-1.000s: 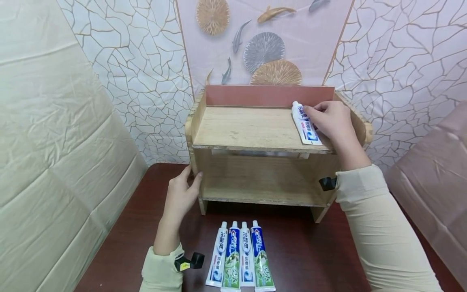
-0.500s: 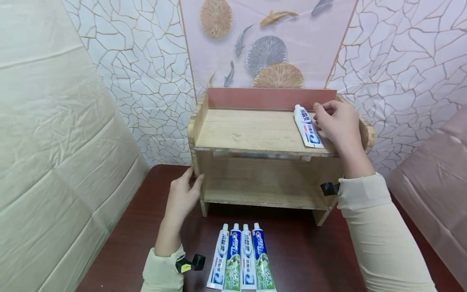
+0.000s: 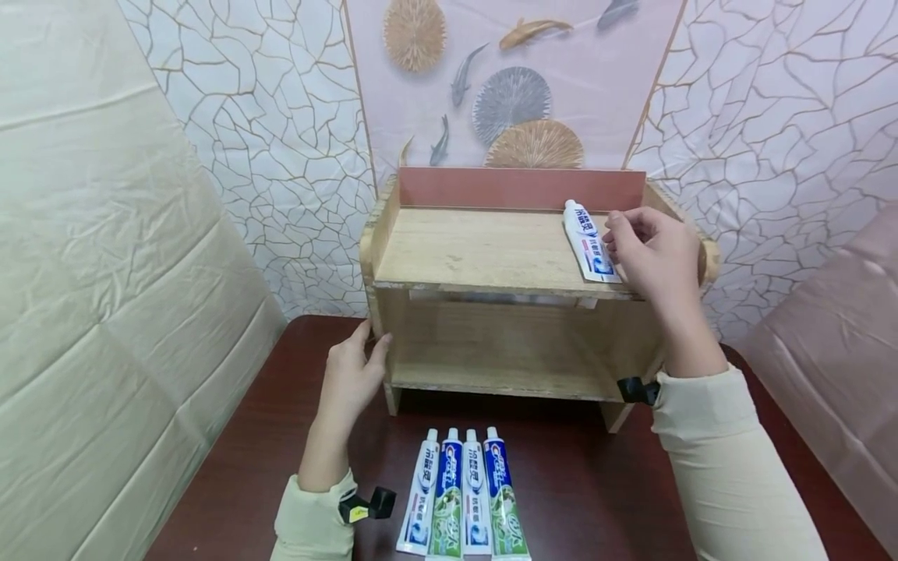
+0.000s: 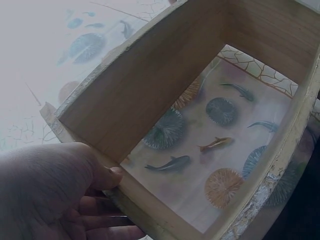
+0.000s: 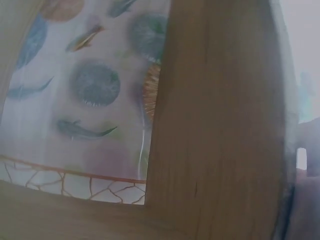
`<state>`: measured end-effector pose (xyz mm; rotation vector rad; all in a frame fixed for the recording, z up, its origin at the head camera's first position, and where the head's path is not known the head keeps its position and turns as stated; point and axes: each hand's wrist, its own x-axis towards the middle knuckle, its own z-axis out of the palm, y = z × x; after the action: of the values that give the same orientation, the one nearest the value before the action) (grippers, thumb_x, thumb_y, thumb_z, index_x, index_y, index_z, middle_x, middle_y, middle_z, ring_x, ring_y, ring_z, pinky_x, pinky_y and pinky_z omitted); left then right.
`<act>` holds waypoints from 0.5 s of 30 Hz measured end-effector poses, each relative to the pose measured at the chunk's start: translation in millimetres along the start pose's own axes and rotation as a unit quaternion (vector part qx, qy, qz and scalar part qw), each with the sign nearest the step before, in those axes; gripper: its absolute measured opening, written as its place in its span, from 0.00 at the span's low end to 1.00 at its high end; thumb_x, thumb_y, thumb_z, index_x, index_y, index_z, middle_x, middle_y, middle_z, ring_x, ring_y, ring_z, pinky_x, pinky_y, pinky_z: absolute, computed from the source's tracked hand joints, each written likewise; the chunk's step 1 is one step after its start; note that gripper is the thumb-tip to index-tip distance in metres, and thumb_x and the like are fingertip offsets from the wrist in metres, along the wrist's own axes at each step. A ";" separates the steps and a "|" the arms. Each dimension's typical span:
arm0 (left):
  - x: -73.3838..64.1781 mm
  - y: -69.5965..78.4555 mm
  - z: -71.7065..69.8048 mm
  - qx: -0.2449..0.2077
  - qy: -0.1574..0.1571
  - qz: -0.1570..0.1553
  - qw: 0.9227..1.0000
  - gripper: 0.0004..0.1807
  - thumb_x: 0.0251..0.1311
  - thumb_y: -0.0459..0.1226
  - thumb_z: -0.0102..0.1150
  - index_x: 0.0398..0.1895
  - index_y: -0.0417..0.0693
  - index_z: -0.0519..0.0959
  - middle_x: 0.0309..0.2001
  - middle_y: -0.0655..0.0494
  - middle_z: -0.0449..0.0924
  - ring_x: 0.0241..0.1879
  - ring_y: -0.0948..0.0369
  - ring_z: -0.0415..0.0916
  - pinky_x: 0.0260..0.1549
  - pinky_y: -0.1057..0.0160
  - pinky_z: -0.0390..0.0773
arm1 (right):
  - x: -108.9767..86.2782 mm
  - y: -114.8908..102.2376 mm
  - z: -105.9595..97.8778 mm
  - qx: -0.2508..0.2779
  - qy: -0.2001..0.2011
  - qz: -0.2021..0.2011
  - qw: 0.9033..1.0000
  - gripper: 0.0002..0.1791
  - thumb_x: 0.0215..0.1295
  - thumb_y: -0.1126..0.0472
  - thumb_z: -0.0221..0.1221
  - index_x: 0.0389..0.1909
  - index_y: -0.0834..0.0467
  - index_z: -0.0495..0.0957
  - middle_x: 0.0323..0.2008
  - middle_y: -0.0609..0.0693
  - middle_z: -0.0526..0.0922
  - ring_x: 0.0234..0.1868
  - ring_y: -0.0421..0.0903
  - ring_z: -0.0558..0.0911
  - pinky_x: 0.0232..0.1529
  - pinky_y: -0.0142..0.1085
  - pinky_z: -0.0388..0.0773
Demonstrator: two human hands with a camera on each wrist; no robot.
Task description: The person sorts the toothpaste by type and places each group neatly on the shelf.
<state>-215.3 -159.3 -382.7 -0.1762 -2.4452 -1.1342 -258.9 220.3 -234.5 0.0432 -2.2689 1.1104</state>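
A white and blue toothpaste tube (image 3: 589,243) lies face up on the top board of the wooden shelf (image 3: 456,248), towards its right end. Just right of that tube hovers my right hand (image 3: 655,253), fingers loosely bent and holding nothing. My left hand (image 3: 351,375) grips the shelf's left side panel, thumb on the front edge and fingers round the outside; the left wrist view shows this hold (image 4: 65,190) closely. Several more toothpaste tubes lie side by side on the table, including a white tube (image 3: 419,495) and a blue and green tube (image 3: 505,499).
The shelf stands on a dark red-brown table (image 3: 238,460). A pink back strip (image 3: 519,188) runs behind its top board. Its lower board (image 3: 491,378) bears nothing visible. Patterned cloth (image 3: 266,156) hangs behind, with padded fabric (image 3: 105,312) at the left.
My right hand has let go of the toothpaste tube and drawn back slightly to the right. The tube stays on the top board. My left hand keeps its hold.
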 end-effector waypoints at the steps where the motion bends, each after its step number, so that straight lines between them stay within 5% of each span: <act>1: -0.3 -0.4 -0.1 0.000 0.000 0.000 1.000 0.18 0.72 0.43 0.57 0.56 0.40 0.78 0.45 0.44 0.86 0.37 0.52 0.81 0.39 0.50 0.80 | -2.7 0.3 -0.2 0.009 0.008 -0.001 1.000 0.25 0.73 0.44 0.54 0.43 0.63 0.84 0.30 0.49 0.86 0.26 0.36 0.82 0.28 0.23 0.77; 7: -0.6 -3.1 0.6 0.002 0.000 -0.003 1.000 0.20 0.72 0.44 0.57 0.57 0.39 0.78 0.46 0.44 0.86 0.40 0.52 0.82 0.42 0.49 0.80 | -17.2 4.8 -1.9 0.060 0.057 -0.019 0.996 0.18 0.74 0.51 0.56 0.39 0.64 0.84 0.24 0.39 0.82 0.26 0.36 0.81 0.28 0.23 0.77; 15: 0.8 -2.3 1.0 0.002 0.003 -0.001 1.000 0.19 0.72 0.43 0.57 0.57 0.39 0.78 0.46 0.44 0.86 0.39 0.53 0.82 0.41 0.50 0.80 | -35.0 9.6 -0.3 0.140 0.111 -0.062 0.982 0.13 0.73 0.60 0.58 0.36 0.68 0.82 0.25 0.44 0.82 0.25 0.40 0.79 0.27 0.24 0.76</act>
<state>-217.0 -160.1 -384.5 -0.1701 -2.4423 -1.1286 -232.9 218.8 -259.8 0.1631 -1.8770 1.2920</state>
